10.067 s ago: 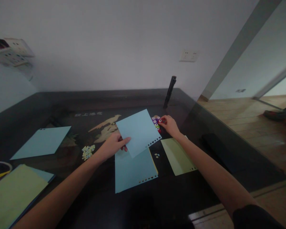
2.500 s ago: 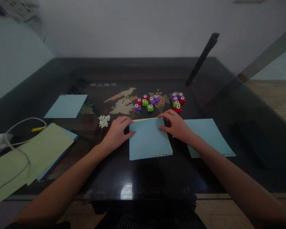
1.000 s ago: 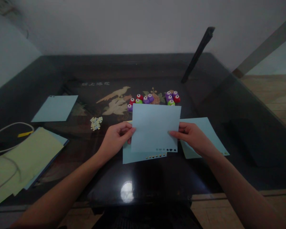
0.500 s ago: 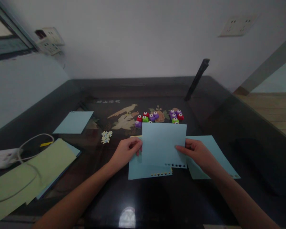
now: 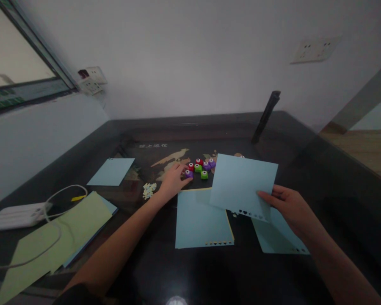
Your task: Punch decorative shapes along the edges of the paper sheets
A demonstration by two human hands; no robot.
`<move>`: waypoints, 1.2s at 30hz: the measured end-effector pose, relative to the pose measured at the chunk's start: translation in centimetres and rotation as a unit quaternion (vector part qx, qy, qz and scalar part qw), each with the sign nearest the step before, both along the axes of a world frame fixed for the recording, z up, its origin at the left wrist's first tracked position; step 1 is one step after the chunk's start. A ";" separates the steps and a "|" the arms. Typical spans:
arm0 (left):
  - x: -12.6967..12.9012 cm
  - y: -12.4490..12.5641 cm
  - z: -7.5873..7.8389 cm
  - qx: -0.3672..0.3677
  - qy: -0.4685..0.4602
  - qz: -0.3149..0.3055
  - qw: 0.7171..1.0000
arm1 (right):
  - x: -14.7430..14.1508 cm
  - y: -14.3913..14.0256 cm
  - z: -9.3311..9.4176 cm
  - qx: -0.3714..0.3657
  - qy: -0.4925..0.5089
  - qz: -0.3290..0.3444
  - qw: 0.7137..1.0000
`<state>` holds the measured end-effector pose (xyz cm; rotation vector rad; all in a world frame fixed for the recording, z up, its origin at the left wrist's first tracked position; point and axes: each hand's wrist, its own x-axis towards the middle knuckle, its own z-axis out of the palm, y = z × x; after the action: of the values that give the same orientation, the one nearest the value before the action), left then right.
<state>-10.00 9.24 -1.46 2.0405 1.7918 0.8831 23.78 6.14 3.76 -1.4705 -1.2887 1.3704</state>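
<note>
My right hand [image 5: 287, 207] pinches a light blue sheet of paper [image 5: 243, 182] by its right edge and holds it raised and tilted. A row of small punched shapes runs along the sheet's lower edge. At the near end of a cluster of small craft punches [image 5: 198, 168], my left hand [image 5: 174, 180] is open, thumb and fingers apart on either side of a purple craft punch [image 5: 189, 174]; whether it touches is unclear. Beneath the raised sheet lies a stack of blue paper [image 5: 201, 224] with a yellow edge and punched holes. Another blue sheet [image 5: 279, 237] lies partly hidden by the right hand.
Small paper cutouts [image 5: 149, 190] are piled left of the punches. Green sheets [image 5: 73, 224], a white power strip [image 5: 22, 215] with a cable and a blue sheet [image 5: 112, 171] occupy the table's left. A dark stick-like object [image 5: 266, 116] stands at the back right.
My left hand has left the paper and reached forward to the punches. My right hand has moved the blue sheet rightward and tilted it, uncovering the stack below. The view has shifted slightly.
</note>
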 end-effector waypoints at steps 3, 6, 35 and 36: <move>-0.1 -0.3 -0.1 -0.001 -0.008 -0.001 1.000 | 0.3 0.2 -0.2 -0.005 0.001 -0.019 1.000; -0.4 -0.5 0.3 -0.006 -0.035 0.002 0.999 | 0.4 0.3 -0.4 -0.012 -0.007 -0.022 1.000; 6.0 -5.0 5.3 -0.317 -0.641 -0.046 0.697 | 0.7 0.4 -0.8 0.061 0.033 -0.070 0.995; 6.1 -5.1 5.4 -0.326 -0.640 -0.049 0.694 | 0.7 0.4 -0.9 0.066 0.048 -0.074 0.994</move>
<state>-3.94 4.12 3.92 0.6114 0.8877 0.9978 24.47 6.59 2.84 -1.3640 -1.1627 1.2203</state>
